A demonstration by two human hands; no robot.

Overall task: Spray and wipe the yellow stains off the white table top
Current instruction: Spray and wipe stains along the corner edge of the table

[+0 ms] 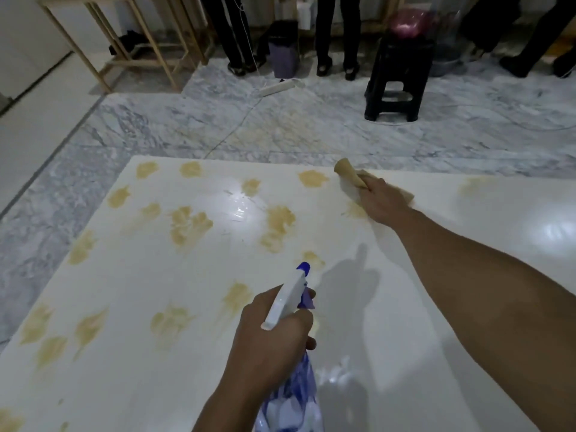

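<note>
The white table top [467, 275] carries several yellow stains [190, 224], mostly over its left half, with a faint one near the far right edge. My left hand [274, 335] grips a blue and white spray bottle [290, 297] near the front, its nozzle pointing away over the table. My right hand [381, 199] reaches to the far edge and holds a tan cloth [349, 173] pressed on the table beside a stain. The bottle's lower body runs out of the frame's bottom.
Beyond the table lies marble floor with a black plastic stool [399, 79], a white power strip [277, 87] and a cable. Legs of standing people [336, 32], a dark bin [283, 48] and wooden frames [131, 42] line the back.
</note>
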